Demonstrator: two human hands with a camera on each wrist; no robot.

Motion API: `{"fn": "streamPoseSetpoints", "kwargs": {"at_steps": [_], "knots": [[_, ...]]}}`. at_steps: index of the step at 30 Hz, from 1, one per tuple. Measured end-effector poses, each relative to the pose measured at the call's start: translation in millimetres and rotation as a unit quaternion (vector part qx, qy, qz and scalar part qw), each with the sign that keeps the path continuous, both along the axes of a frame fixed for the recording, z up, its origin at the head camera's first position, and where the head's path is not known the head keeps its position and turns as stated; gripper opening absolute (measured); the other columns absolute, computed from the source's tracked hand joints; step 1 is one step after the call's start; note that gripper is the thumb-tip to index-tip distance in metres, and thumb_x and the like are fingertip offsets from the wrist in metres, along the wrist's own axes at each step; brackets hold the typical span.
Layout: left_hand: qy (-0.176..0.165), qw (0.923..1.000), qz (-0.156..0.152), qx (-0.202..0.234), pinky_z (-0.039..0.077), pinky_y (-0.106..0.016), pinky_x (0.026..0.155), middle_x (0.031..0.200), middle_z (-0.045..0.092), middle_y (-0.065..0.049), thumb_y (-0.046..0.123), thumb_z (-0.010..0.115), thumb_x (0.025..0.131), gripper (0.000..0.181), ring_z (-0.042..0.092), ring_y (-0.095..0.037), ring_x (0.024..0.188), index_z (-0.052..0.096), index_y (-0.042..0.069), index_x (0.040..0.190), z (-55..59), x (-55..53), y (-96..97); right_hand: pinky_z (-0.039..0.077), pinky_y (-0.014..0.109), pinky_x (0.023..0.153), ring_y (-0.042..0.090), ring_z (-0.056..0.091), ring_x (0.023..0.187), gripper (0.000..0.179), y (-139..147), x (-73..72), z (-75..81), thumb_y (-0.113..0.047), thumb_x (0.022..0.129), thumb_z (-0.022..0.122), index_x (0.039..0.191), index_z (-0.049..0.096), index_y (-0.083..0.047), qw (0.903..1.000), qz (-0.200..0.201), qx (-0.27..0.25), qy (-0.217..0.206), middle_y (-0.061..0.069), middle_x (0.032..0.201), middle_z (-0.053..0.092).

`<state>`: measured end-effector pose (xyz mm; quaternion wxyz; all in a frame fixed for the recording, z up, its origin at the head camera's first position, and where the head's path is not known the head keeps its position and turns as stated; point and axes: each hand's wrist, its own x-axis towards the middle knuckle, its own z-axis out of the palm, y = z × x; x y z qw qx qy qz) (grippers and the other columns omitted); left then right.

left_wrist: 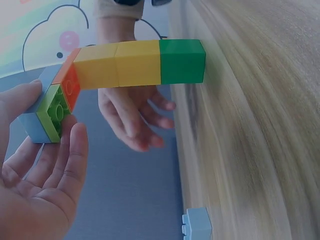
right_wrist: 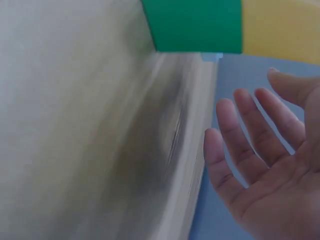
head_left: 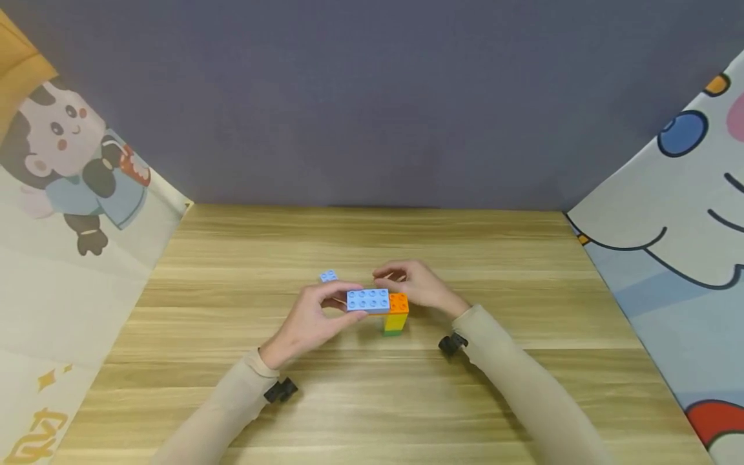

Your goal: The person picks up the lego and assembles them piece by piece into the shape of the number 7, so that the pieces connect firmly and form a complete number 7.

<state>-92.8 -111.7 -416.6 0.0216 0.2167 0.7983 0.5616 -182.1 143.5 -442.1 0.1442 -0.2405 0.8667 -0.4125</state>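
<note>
A small tower stands on the table, with a green brick (left_wrist: 182,61) at its base, two yellow bricks (left_wrist: 117,65) above it and an orange brick (head_left: 398,301) over those. A long light blue brick (head_left: 368,299) lies across the orange one and juts out to the left. Under its overhang sits a lime green brick (left_wrist: 52,112). My left hand (head_left: 314,318) holds the light blue brick's free end between thumb and fingers. Just behind and right of the tower, my right hand (head_left: 420,284) has loosely bent fingers and holds nothing.
A smaller light blue brick (head_left: 328,276) rests on the wooden table (head_left: 232,258) beyond my left hand. A grey panel (head_left: 378,116) rises at the table's back edge. Printed panels with cartoon figures stand along both sides.
</note>
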Motion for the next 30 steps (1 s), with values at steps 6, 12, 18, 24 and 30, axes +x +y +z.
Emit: {"fn": "streamPoseSetpoints", "kwargs": {"at_steps": [6, 12, 18, 24, 30], "knots": [[0.008, 1.0000, -0.003, -0.005, 0.065, -0.033, 0.087, 0.108, 0.079, -0.005, 0.019, 0.087, 0.091, 0.038, 0.071, -0.013, 0.089, 0.077, 0.009, 0.126, 0.6, -2.0, 1.0, 0.064, 0.036, 0.094, 0.021, 0.076, 0.106, 0.035, -16, -23.7, 0.6, -0.023, 0.104, 0.072, 0.133, 0.073, -0.004, 0.9935, 0.065, 0.058, 0.073, 0.010, 0.131, 0.076], [0.008, 0.9999, 0.002, -0.010, 0.066, -0.040, 0.087, 0.106, 0.079, -0.004, 0.019, 0.088, 0.091, 0.039, 0.071, -0.013, 0.088, 0.077, 0.010, 0.126, 1.4, -2.4, 0.4, 0.064, 0.034, 0.091, 0.016, 0.075, 0.103, 0.038, -27, -40.4, -1.5, -0.026, 0.101, 0.075, 0.134, 0.073, -0.006, 0.9885, 0.081, 0.071, 0.106, 0.007, 0.129, 0.077], [0.014, 0.9999, 0.001, -0.010, 0.066, -0.044, 0.087, 0.106, 0.079, -0.005, 0.019, 0.087, 0.091, 0.037, 0.070, -0.013, 0.088, 0.077, 0.009, 0.125, 0.4, -2.3, -0.9, 0.063, 0.028, 0.083, 0.010, 0.074, 0.092, 0.036, -37, -43.1, -7.2, -0.028, 0.099, 0.076, 0.131, 0.075, -0.009, 0.9785, 0.101, 0.073, 0.165, 0.003, 0.122, 0.080], [0.020, 0.9997, -0.002, -0.011, 0.065, -0.038, 0.086, 0.113, 0.079, -0.006, 0.018, 0.088, 0.090, 0.037, 0.070, -0.012, 0.087, 0.077, 0.010, 0.125, 0.6, -1.0, -3.3, 0.061, 0.028, 0.088, 0.008, 0.071, 0.091, 0.048, -54, -43.3, -7.3, -0.030, 0.095, 0.082, 0.138, 0.072, -0.013, 0.9765, 0.136, 0.068, 0.152, 0.002, 0.134, 0.075], [0.020, 0.9997, -0.007, -0.010, 0.065, -0.036, 0.086, 0.110, 0.079, -0.004, 0.017, 0.087, 0.090, 0.037, 0.069, -0.013, 0.088, 0.077, 0.011, 0.125, -0.3, 0.1, -4.4, 0.057, 0.031, 0.099, 0.012, 0.068, 0.108, 0.045, -73, -39.6, -6.0, -0.032, 0.100, 0.077, 0.142, 0.070, -0.018, 0.9719, 0.192, 0.071, 0.117, -0.001, 0.143, 0.070]]}}
